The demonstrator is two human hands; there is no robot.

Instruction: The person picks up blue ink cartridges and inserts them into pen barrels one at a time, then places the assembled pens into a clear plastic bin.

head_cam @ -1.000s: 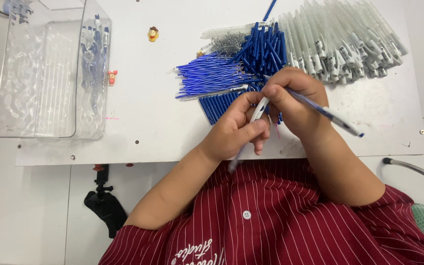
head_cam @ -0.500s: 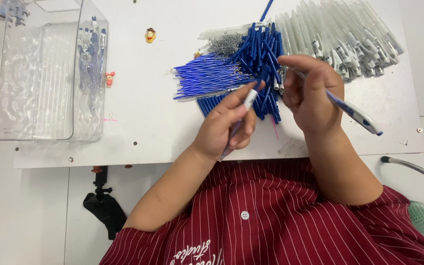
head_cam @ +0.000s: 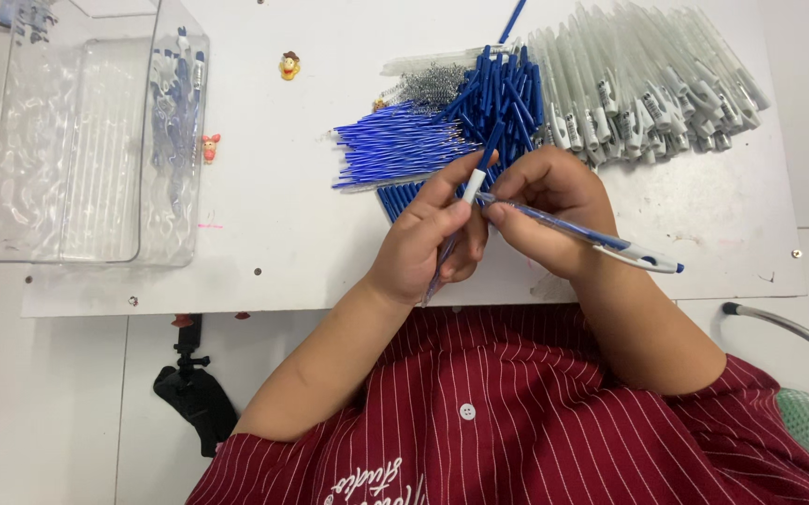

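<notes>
My left hand (head_cam: 431, 238) grips a pen part with a white and blue tip (head_cam: 474, 184), pointing up toward the pile. My right hand (head_cam: 554, 206) pinches a clear pen barrel with a blue refill inside (head_cam: 601, 240), its clip end sticking out to the right. The two parts meet between my fingertips. Just beyond my hands lie a heap of blue pen pieces (head_cam: 503, 98), a fan of blue refills (head_cam: 395, 145) and a small cluster of metal springs (head_cam: 433, 86).
A big pile of clear pen barrels (head_cam: 643, 79) fills the table's far right. A clear plastic bin (head_cam: 77, 140) holding a few finished pens stands at the left. Two tiny figurines (head_cam: 288, 65) (head_cam: 209, 147) sit on the white table (head_cam: 264, 234). A metal bar (head_cam: 783, 327) is at the right.
My right hand has come back from the blue pile toward my left hand, and the two pen parts now meet at my fingertips. The barrel's clip end has swung lower right.
</notes>
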